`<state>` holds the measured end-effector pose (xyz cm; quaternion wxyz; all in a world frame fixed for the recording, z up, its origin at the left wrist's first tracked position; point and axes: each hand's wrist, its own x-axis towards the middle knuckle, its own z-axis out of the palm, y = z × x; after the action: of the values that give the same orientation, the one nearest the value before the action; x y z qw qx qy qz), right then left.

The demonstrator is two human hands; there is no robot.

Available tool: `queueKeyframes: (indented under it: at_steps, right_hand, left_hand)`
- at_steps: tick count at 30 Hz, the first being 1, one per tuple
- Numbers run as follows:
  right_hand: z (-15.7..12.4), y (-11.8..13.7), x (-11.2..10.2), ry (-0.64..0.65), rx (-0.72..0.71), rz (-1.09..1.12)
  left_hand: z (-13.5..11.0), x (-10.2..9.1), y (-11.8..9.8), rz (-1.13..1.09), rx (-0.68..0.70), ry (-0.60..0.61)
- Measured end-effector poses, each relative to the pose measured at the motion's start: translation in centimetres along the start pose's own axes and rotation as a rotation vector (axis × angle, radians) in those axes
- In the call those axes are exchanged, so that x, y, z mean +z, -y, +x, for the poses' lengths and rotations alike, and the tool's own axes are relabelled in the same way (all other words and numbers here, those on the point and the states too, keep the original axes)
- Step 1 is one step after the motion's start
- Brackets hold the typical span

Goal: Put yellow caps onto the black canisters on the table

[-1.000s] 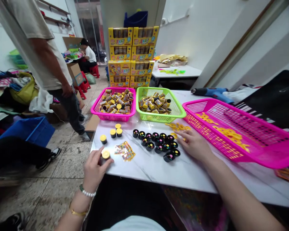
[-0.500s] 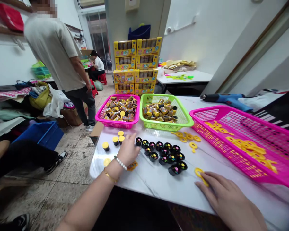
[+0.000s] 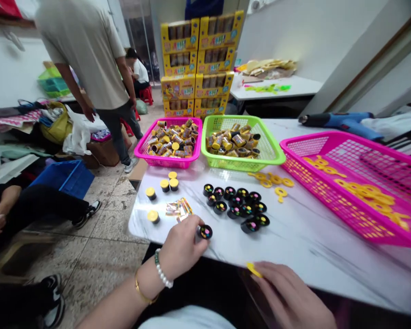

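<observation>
My left hand [image 3: 181,246] is closed round a small open black cup [image 3: 204,231] filled with coloured candy, near the front edge of the marble table [image 3: 294,246]. My right hand [image 3: 287,292] sits at the table's front edge and pinches a yellow ring lid [image 3: 254,269]. Several more open black cups [image 3: 238,208] stand in a cluster beyond my left hand. Several yellow-capped cups [image 3: 164,187] stand to the left, beside some foil stickers [image 3: 178,208]. Loose yellow lids [image 3: 274,182] lie behind the cluster.
A pink basket [image 3: 147,153] and a green basket [image 3: 270,157] hold finished cups at the back. A large pink basket [image 3: 349,196] with yellow lids fills the right. A blue glue gun [image 3: 342,121] lies behind it. A person in a beige shirt [image 3: 85,59] stands left, near a blue crate [image 3: 63,178].
My left hand drew back from the cluster to the table's front edge with one black cup. My right hand pulled a yellow lid toward the front edge.
</observation>
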<state>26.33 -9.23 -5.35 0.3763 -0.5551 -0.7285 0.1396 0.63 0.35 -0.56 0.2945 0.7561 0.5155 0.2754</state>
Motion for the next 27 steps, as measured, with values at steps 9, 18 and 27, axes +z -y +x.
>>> queueKeyframes:
  at_steps: [9, 18, 27]
  right_hand:
    - [8.5, 6.0, 4.4, 0.182, 0.516, 0.737]
    - [9.5, 5.7, 5.2, 0.317, 0.724, 0.723]
    - [9.2, 4.8, 6.3, 0.48, 0.697, 0.766]
  left_hand:
    - [-1.7, 1.7, 1.8, -0.162, 0.091, 0.001]
    - [-1.5, 0.8, 1.1, -0.153, 0.028, 0.056]
    - [-1.0, 1.6, 0.3, -0.774, -0.475, 0.253]
